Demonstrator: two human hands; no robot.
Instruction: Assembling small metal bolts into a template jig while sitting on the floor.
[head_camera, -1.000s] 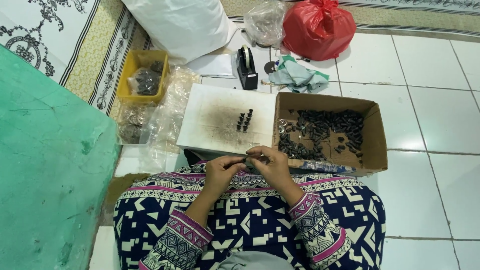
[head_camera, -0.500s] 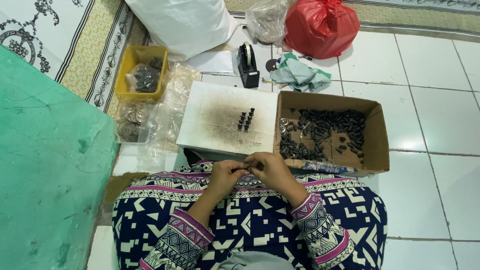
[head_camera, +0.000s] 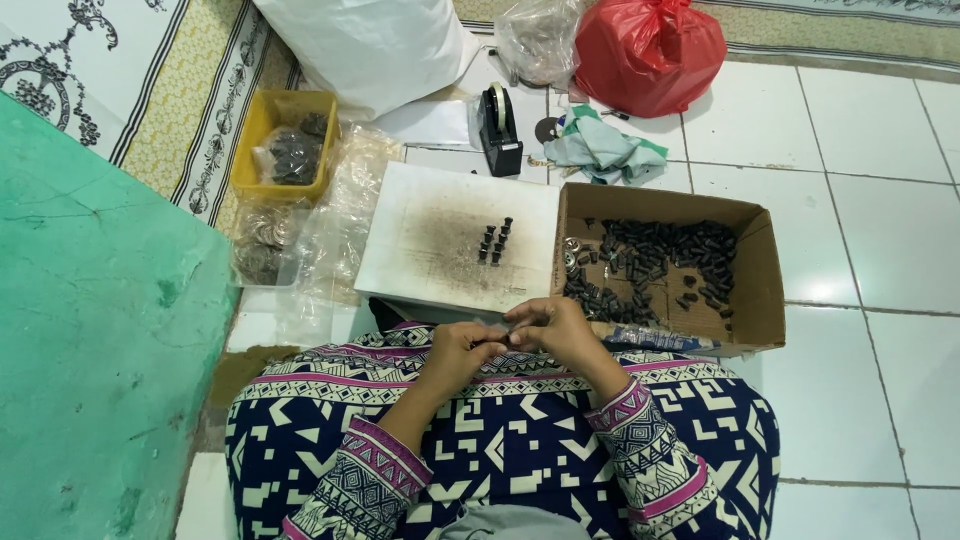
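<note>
Lower centre of frame: left hand and right hand meet over the lap, fingers pinched together on a small dark part, too small to identify. Just above: white board with upright dark pieces. Right: cardboard box of dark parts. Upper left: yellow tray.

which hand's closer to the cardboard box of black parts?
Right. The right hand sits just below the cardboard box at its near-left corner; the left hand is further left, below the white board.
</note>
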